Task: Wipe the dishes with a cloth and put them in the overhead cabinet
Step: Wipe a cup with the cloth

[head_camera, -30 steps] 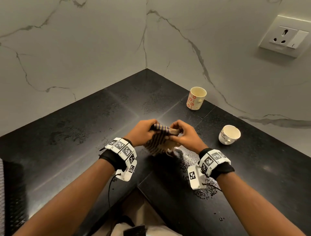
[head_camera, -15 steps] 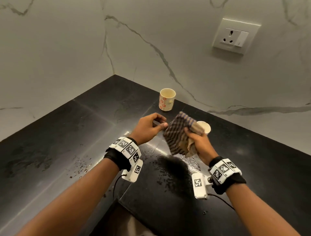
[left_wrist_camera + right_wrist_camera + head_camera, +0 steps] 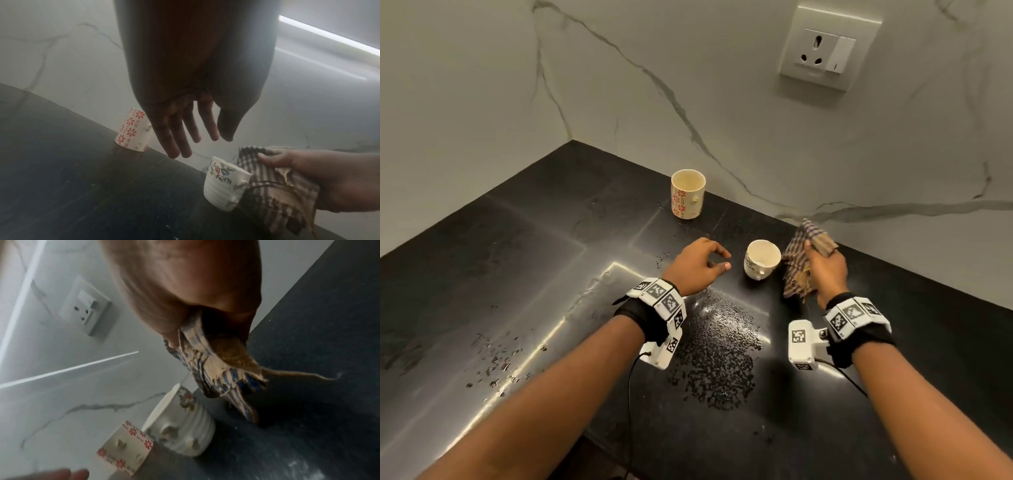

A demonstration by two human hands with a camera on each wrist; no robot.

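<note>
Two handle-less cups stand on the black counter (image 3: 517,274). A short white ribbed cup with a flower print (image 3: 762,259) (image 3: 224,186) (image 3: 183,431) is between my hands. Farther back near the wall is a taller cup with red flowers (image 3: 687,193) (image 3: 133,129) (image 3: 125,449). My left hand (image 3: 700,265) (image 3: 185,129) hovers just left of the white cup, fingers loose and empty. My right hand (image 3: 823,265) (image 3: 320,175) grips a checked cloth (image 3: 803,260) (image 3: 273,186) (image 3: 216,369) just right of that cup, the cloth hanging close beside it.
Water drops (image 3: 719,359) lie on the counter in front of my wrists. Marble walls meet in a corner behind the cups. A wall socket (image 3: 828,48) (image 3: 86,308) is mounted up on the right wall. The counter's front edge is at the bottom.
My hands have come apart. The right hand carried the cloth to the right of the white cup. The left hand let go of the cloth and moved toward that cup.
</note>
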